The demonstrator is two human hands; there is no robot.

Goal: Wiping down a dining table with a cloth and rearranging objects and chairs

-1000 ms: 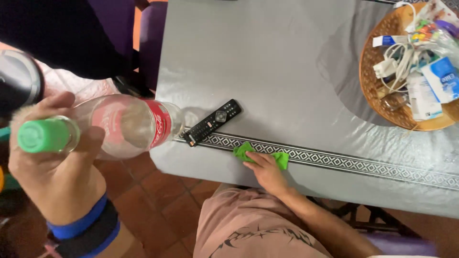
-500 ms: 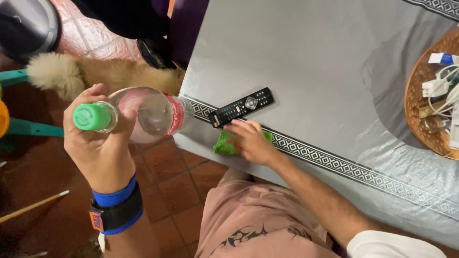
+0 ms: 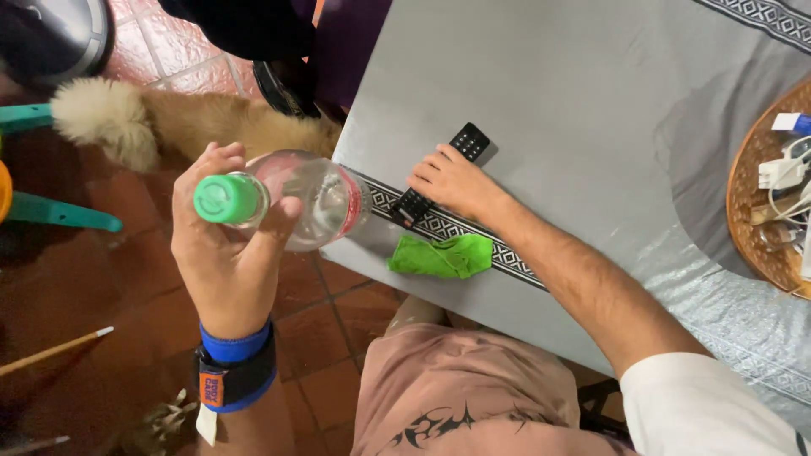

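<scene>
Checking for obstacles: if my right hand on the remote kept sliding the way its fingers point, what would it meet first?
The right hand points up-left toward the table corner. Past the remote, only bare grey tablecloth shows, then the edge; beyond lies a furry animal on the floor, apparently lower.

A bench [image 3: 549, 93] covered by a grey plastic cloth with a black-and-white patterned border carries a slim black remote control [image 3: 469, 140], a crumpled bright green cloth [image 3: 443, 256] near its edge, and a round woven wicker basket [image 3: 748, 228] at the right.
</scene>
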